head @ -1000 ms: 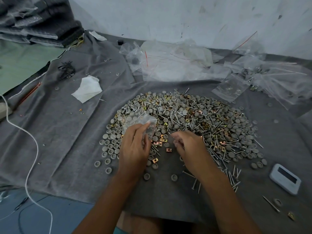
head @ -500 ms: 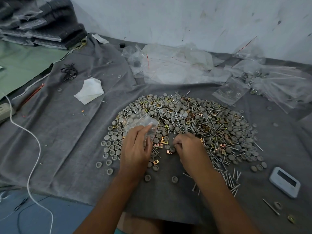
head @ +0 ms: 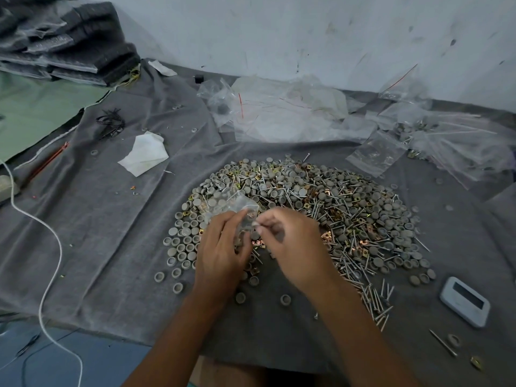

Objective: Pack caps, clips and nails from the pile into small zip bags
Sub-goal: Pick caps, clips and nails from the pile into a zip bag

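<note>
A wide pile (head: 329, 208) of grey round caps, brass clips and steel nails lies on the grey cloth (head: 111, 219). My left hand (head: 223, 250) holds a small clear zip bag (head: 237, 208) above the pile's near left part, its mouth toward my right hand. My right hand (head: 293, 244) is right beside the bag's mouth, fingers curled and pinched together at it. Whatever small piece the fingertips pinch is too blurred to name.
A heap of clear bags (head: 290, 113) lies at the back by the wall, with more bags (head: 458, 141) at right. A white device (head: 465, 301) sits near right. A white tissue (head: 145, 155), black ties (head: 110, 124) and a white cable (head: 47, 247) lie left.
My right hand has lifted off the pile and moved left to the bag's mouth. My left hand has kept hold of the bag in about the same place.
</note>
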